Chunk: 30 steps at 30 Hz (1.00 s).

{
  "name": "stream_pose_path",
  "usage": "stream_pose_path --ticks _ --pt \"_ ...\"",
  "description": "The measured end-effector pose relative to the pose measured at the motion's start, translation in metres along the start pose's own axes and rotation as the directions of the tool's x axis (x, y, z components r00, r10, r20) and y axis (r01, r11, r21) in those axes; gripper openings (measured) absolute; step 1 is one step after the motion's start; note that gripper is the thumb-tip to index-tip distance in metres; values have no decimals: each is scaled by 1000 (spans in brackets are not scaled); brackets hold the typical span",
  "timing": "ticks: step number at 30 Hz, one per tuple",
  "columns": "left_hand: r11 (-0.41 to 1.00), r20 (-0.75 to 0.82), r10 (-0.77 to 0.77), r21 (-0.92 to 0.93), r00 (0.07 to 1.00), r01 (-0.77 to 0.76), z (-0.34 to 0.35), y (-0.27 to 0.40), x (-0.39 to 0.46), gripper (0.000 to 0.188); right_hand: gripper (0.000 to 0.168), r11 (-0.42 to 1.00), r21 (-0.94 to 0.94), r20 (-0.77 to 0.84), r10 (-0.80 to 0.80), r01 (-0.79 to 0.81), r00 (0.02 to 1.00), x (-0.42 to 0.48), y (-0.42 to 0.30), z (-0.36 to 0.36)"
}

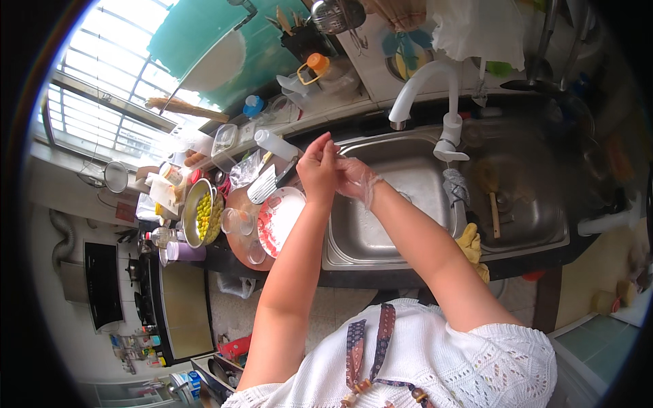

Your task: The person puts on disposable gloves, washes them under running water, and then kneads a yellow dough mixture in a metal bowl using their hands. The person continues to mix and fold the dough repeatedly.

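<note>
Both my hands meet over the left rim of a stainless steel sink (380, 242). A clear plastic glove (368, 191) covers my right hand (353, 176) and bunches loosely at the wrist. My bare left hand (317, 168) closes at the fingers of that glove; the right fingertips are partly hidden behind it. Left of the sink, a white plate with a red pattern (270, 224) rests on a round wooden cutting board (235, 247). Clear plastic cups (235, 222) and a cleaver (262, 184) are on the board too. Farther left, a metal basin (190, 224) holds yellow-green fruits (205, 217).
A white faucet (423, 84) arches over the sink's back edge. In the second basin (530, 239) lies a wooden-handled utensil (494, 214). A yellow cloth or glove (470, 242) drapes between basins. Bottles, including a white one (275, 144), and a purple container (186, 251) crowd the counter.
</note>
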<state>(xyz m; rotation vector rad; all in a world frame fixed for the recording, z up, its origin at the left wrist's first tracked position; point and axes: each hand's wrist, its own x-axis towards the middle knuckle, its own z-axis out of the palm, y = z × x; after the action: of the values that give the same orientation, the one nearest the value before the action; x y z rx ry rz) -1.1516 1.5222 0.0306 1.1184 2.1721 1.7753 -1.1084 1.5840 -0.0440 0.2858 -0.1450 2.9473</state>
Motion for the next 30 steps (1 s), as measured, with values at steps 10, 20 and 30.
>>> stream_pose_path --ticks 10,20,30 --pt "929 -88 280 278 956 -246 -17 34 33 27 25 1000 8 119 1 -2 993 35 -8 43" --pt "869 -3 378 347 926 -353 4 40 40 25 23 999 41 284 -43 33 958 36 -35 30" --pt "894 133 -200 -380 971 237 12 -2 49 47 28 986 -153 135 -45 66 990 21 -51 24"
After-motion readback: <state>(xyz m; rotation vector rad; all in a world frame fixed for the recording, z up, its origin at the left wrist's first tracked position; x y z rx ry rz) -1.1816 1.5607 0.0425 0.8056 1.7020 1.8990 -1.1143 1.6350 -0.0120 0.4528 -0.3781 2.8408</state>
